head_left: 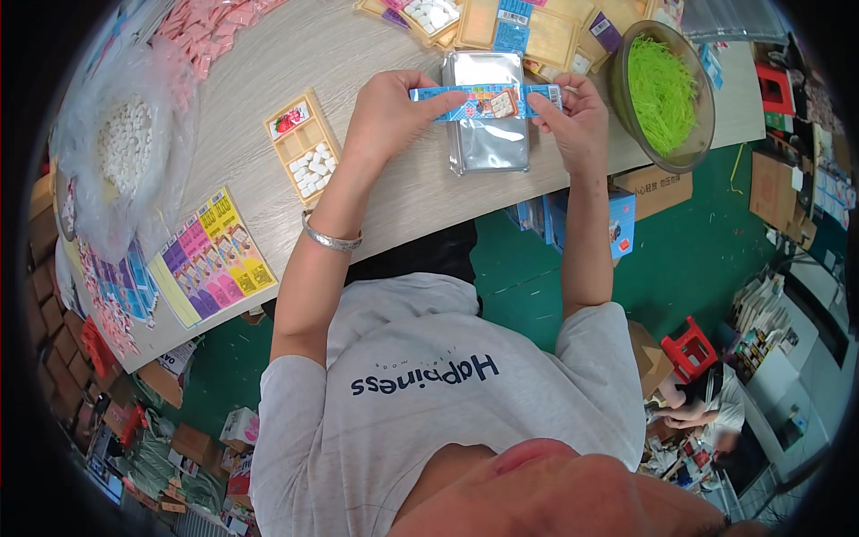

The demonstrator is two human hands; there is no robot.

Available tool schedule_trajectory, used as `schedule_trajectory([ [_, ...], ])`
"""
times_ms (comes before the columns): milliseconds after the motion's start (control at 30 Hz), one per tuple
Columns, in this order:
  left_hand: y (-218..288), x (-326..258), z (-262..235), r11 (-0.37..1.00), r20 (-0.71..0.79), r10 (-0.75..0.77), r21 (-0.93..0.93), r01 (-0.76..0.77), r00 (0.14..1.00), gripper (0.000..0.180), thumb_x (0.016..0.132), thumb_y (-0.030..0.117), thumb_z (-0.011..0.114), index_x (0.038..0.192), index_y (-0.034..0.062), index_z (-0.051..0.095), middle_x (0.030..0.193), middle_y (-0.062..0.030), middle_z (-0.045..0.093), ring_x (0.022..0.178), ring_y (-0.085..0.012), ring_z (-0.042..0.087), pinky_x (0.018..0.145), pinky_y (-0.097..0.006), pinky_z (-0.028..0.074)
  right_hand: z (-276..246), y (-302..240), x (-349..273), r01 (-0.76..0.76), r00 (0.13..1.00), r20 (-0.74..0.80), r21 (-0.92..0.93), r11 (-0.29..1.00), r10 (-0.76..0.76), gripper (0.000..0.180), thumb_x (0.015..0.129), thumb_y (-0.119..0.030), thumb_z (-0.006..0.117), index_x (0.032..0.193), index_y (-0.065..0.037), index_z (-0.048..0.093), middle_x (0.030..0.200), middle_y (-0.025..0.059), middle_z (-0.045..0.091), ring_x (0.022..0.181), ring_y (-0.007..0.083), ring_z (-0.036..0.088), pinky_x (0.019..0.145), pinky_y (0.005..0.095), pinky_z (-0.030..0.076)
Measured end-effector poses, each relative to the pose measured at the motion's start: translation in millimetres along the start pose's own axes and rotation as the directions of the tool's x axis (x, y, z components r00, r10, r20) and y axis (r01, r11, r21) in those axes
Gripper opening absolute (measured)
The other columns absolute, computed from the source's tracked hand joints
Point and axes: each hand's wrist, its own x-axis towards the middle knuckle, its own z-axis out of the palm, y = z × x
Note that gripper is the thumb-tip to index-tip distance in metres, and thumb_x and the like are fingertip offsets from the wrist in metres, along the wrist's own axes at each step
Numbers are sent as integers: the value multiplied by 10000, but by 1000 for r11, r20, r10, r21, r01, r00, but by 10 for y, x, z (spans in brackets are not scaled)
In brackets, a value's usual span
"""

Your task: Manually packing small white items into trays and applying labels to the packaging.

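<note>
My left hand [386, 115] pinches the left end of a blue printed label strip [492, 103] between thumb and fingers. At its other end my right hand [577, 123] grips the strip the same way. The strip is stretched level across a stack of clear, shiny plastic covers or sleeves [488, 148]; whether it touches them I cannot tell. Left of my left forearm lies a pale yellow compartment tray [302, 148] with small white pieces and a strawberry-picture card in it.
A bowl of green shreds [625, 112] stands at the right table edge. More filled trays [555, 31] lie at the back. To the left are a plastic bag of white pieces [170, 134], pink packets [201, 40] and a label sheet [215, 255]. Another person [716, 403] is behind, beside a red stool [689, 349].
</note>
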Motion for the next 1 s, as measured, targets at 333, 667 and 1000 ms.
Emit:
schedule_trajectory([
  [333,317,-563,-188,969,-72,176,-164,-186,982,245,762,210,894,839,30,747,722,6,669,611,-58,558,558,-231,432,186,-581,-514,285,944,-165,-36,958,-287,433,794,87,786,1147,-29,563,850,29,655,692,94,619,606,220,503],
  [667,-804,-1431,-1254,881,-143,-292,-424,209,946,224,857,218,816,916,12,754,703,7,673,602,-46,577,543,-198,431,1789,-245,-725,83,954,296,-94,992,-52,493,774,-5,840,1184,-26,568,816,14,639,735,58,591,629,204,457],
  [1000,-1189,-919,-1243,973,-475,-212,-181,141,854,325,846,320,819,906,9,748,678,-43,709,595,-75,648,539,-241,481,2364,122,-221,220,968,222,-524,823,-117,472,773,-188,842,1140,-35,588,738,94,680,629,203,644,602,346,506],
])
